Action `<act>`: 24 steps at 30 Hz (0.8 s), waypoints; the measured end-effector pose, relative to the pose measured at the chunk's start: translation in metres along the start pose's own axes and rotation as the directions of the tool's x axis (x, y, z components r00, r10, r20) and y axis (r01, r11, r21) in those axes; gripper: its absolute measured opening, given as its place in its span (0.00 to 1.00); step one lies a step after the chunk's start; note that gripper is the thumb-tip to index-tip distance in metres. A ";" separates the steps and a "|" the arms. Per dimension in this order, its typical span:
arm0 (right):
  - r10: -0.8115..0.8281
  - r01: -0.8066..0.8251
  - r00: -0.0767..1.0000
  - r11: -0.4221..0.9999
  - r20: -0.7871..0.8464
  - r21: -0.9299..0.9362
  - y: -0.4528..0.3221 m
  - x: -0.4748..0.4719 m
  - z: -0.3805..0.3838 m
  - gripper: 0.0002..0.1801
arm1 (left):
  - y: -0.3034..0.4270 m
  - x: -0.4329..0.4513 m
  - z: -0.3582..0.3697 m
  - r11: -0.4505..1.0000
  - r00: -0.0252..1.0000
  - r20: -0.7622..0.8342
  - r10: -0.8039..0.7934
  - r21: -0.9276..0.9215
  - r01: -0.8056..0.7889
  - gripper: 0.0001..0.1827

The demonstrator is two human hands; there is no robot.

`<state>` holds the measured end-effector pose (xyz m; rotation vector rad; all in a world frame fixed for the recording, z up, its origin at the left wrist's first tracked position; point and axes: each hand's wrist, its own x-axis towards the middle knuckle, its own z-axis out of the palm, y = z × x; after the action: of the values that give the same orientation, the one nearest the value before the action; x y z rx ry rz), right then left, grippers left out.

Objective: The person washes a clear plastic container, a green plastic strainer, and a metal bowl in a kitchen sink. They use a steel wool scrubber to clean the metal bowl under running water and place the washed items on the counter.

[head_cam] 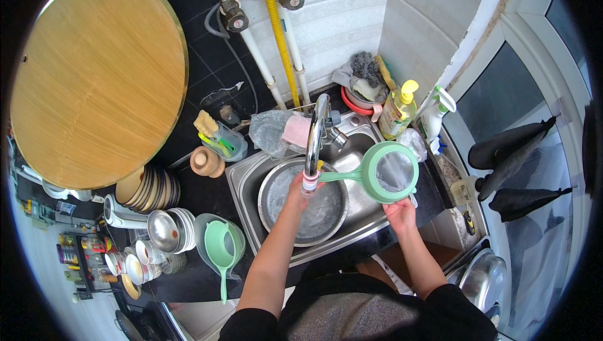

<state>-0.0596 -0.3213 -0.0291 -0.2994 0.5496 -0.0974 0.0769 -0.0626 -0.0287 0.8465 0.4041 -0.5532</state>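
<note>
I hold a mint-green plastic strainer (370, 169) over the right part of the stainless steel sink (362, 199). My right hand (400, 215) grips its round rim from below. Its handle runs left to my left hand (297, 194), whose fingers are partly hidden behind the faucet spout. The chrome faucet (316, 138) arches over the sink, with its nozzle in front of my left hand. Under that hand a round metal basin (346, 214) in the sink contains cloudy, foamy water.
Dish soap (398, 110) and a spray bottle (432, 119) stand behind the sink's right end. Left of the sink are a wooden mortar (207, 162), another green strainer (220, 247) in a grey container, and stacked bowls (150, 190). A large round wooden board (99, 77) stands farther left.
</note>
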 end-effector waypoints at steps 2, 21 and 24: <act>0.025 -0.025 0.999 1.000 0.036 -0.002 0.002 0.005 -0.011 0.21 | -0.008 0.003 -0.007 0.999 1.000 -0.017 0.014 -0.051 -0.015 0.15; 0.187 -0.187 0.982 0.978 0.010 0.096 0.048 0.021 0.000 0.21 | -0.051 0.019 -0.028 0.948 0.997 -0.067 -0.024 -0.317 0.001 0.18; 0.239 -0.234 0.970 0.966 -0.036 0.107 0.058 0.023 0.002 0.21 | -0.053 0.018 -0.024 0.953 0.997 -0.068 -0.035 -0.304 0.013 0.19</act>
<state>-0.0385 -0.2694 -0.0563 -0.1300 0.6228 0.0983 0.0560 -0.0775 -0.0841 0.5672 0.5518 -0.4685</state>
